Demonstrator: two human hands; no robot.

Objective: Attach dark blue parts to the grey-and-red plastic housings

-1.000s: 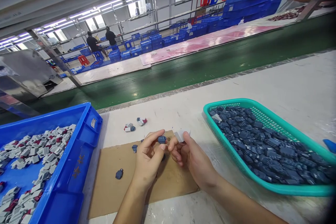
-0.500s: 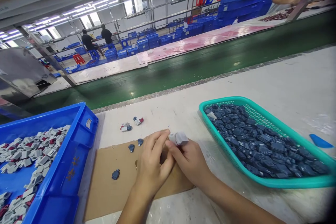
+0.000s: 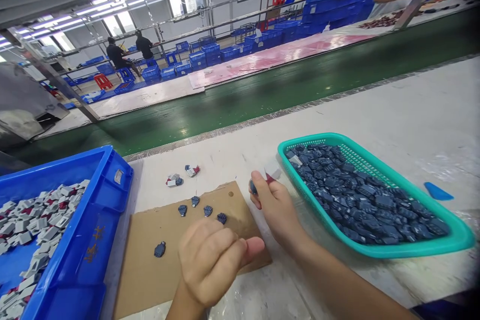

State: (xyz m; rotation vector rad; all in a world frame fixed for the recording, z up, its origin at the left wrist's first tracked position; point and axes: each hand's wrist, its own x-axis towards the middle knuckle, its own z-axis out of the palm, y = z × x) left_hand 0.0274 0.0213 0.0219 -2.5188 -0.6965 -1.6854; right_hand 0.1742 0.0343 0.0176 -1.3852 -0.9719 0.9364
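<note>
Right grip [image 3: 278, 207] holds a piece [image 3: 273, 169] near the basket rim [image 3: 412, 250].

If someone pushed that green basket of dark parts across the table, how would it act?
The green basket would probably slide rather than tip, being wide and low. Its perforated wall looks like thin plastic, so it may flex slightly. The heaped dark parts likely make it fairly heavy.

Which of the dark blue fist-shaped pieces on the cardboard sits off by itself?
The leftmost piece. It lies alone near the cardboard's left edge, while the other four visible pieces form a loose row nearer the far edge.
</note>
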